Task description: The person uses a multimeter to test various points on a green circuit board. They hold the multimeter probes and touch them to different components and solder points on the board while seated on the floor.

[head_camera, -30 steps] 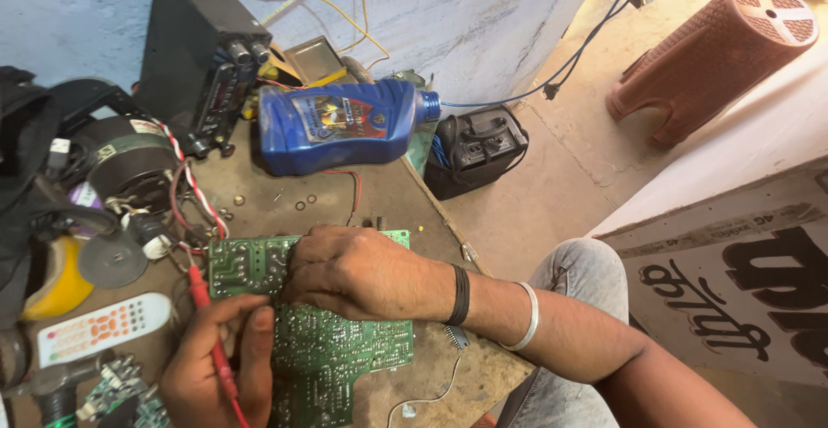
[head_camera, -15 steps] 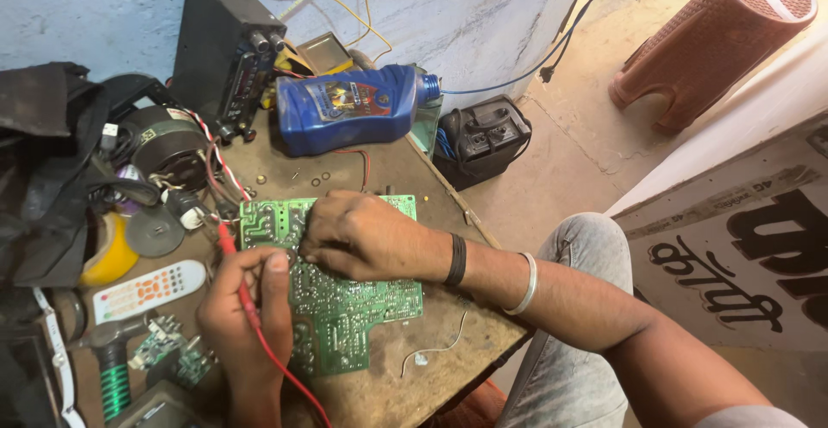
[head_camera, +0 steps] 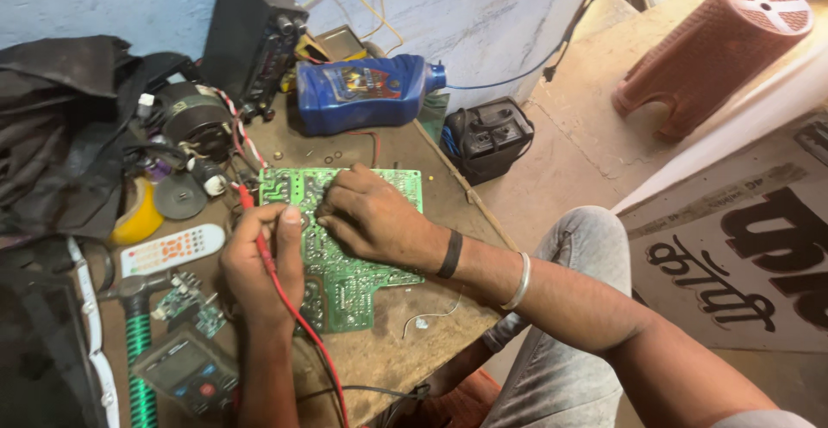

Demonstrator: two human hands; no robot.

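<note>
A green circuit board (head_camera: 345, 247) lies flat near the middle of the wooden worktop (head_camera: 388, 350), its far edge toward the wall and its near end reaching toward the front edge. The right hand (head_camera: 375, 217) rests palm down on the board's far half, fingers curled together and pressing on the surface; a black band and a metal bangle sit on that wrist and forearm. The left hand (head_camera: 259, 264) is closed around a red probe (head_camera: 250, 212), whose tip touches the board's far left corner, and its red lead (head_camera: 302, 333) trails back toward the front edge. Just beside the left wrist, at the front left corner, lies a grey meter (head_camera: 185, 372), with a green-handled hammer (head_camera: 134, 342) and a small green board (head_camera: 185, 303) next to it. A white remote control (head_camera: 172, 248) lies left of the left hand, with a yellow tape roll (head_camera: 138, 217) behind it. Along the far edge a blue plastic bottle (head_camera: 366, 91) lies on its side beside a black box (head_camera: 254, 35) with knobs. A black battery (head_camera: 487, 135) sits on the floor off the right edge, and a brown plastic stool (head_camera: 716, 48) lies tipped farther away.
</note>
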